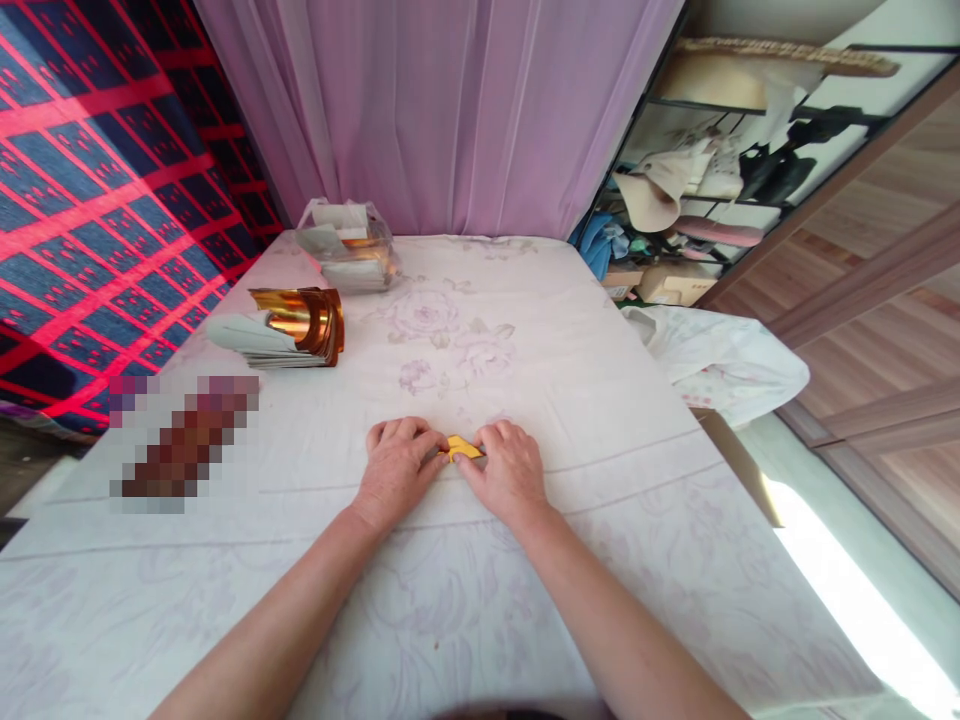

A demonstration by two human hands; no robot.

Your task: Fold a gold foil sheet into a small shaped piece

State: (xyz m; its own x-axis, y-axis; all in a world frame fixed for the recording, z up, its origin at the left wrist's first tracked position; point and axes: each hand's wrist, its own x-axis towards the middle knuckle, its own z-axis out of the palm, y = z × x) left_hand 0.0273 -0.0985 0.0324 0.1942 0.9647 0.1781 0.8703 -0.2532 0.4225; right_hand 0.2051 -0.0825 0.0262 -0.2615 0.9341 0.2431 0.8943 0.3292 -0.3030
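Between my two hands, low over the middle of the table, is a small piece of folded yellow paper with a greyish underside showing at its ends. My left hand pinches its left end between thumb and fingers. On the other end, my right hand grips with the thumb pressed on the near edge and the fingers curled. Both hands rest close to the flowered tablecloth. Parts of the paper are hidden under my fingers.
A stack of shiny gold-and-white paper sheets stands at the left, curled. Behind it sits a clear plastic bag of similar sheets. A blurred-out patch covers something at far left. Purple curtain hangs behind; shelves and a white bag stand right.
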